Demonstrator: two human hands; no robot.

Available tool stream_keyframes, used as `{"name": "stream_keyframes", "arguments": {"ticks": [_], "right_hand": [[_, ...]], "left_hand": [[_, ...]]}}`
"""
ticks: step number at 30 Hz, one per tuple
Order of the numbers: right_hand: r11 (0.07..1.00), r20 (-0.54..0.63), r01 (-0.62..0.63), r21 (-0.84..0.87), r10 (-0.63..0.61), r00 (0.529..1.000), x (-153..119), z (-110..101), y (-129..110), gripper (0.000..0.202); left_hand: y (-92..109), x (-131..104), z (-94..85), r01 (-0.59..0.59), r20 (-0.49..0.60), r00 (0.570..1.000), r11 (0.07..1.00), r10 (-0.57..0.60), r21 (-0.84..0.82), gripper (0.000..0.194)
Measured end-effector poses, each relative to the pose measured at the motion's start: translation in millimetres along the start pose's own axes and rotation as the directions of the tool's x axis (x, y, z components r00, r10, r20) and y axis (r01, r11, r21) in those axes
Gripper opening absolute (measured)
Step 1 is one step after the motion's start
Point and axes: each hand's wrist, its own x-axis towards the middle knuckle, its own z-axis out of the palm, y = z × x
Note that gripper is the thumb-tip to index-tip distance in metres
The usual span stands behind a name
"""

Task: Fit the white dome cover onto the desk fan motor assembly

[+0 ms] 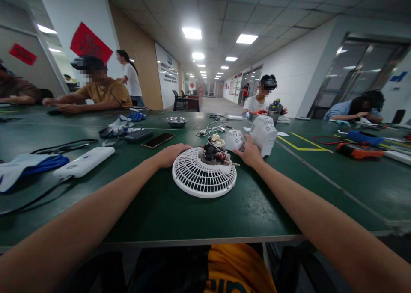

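Note:
A round white fan grille (205,186) lies on the green table in front of me. On its far part sits a dark motor (213,152) with wires and a cream-coloured gear part (217,140) on top. My left hand (171,155) is against the grille's left rim, fingers stretched along it; their tips are partly hidden. Right of the motor, my right hand (249,152) has thumb and forefinger around the near right end of a small white vented cover (234,139). A taller white plastic housing (265,134) stands just beyond that hand.
Left lie a white power bank (85,161), a black phone (158,140) and blue-white gloves (32,167). A metal bowl (176,121) and a white cable (210,129) are farther back. An orange meter (359,151) lies right. Several people sit around the table.

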Motion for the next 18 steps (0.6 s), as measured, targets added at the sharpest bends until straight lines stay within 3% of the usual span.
{"name": "stream_keyframes", "arguments": {"ticks": [3, 6, 9, 10, 12, 13, 15, 16, 18], "right_hand": [[0.997, 0.019, -0.028, -0.065, 0.030, 0.999, 1, -1, -4, 0.071], [0.999, -0.120, 0.035, -0.033, -0.038, 0.992, 6, -18, -9, 0.053], [0.983, -0.420, 0.185, 0.006, -0.165, 0.892, 12, -44, -7, 0.041], [0.982, -0.501, 0.188, -0.004, -0.165, 0.850, 14, -52, -4, 0.044], [0.997, -0.601, 0.073, 0.008, -0.054, 0.797, 16, -61, 7, 0.060], [0.999, -0.599, -0.018, 0.042, 0.040, 0.800, 17, -62, 14, 0.070], [0.972, -0.466, -0.196, 0.128, 0.233, 0.854, 18, -58, 28, 0.089], [0.957, -0.362, -0.247, 0.154, 0.288, 0.887, 18, -53, 35, 0.096], [0.926, -0.254, -0.336, 0.170, 0.371, 0.893, 18, -45, 47, 0.107]], "left_hand": [[2, -1, 0.6, -0.004, 0.004, 1.000, 0.999, 0.004, 0.047, 0.054], [2, -1, 1.5, 0.010, -0.011, 1.000, 0.997, -0.009, 0.082, 0.050], [-3, 2, 3.6, -0.009, 0.010, 1.000, 0.997, 0.008, 0.073, 0.046], [-6, 3, 4.5, -0.013, 0.023, 1.000, 0.998, 0.012, 0.062, 0.046], [-11, 6, 6.3, -0.008, 0.041, 0.999, 0.999, 0.006, 0.042, 0.047], [-13, 7, 7.3, -0.004, 0.041, 0.999, 0.999, 0.002, 0.039, 0.047], [-17, 8, 9.0, -0.023, 0.029, 0.999, 0.999, 0.021, 0.047, 0.047], [-18, 8, 9.8, -0.040, 0.018, 0.999, 0.998, 0.039, 0.055, 0.047], [-21, 8, 11.2, -0.062, -0.002, 0.998, 0.996, 0.062, 0.068, 0.048]]}}
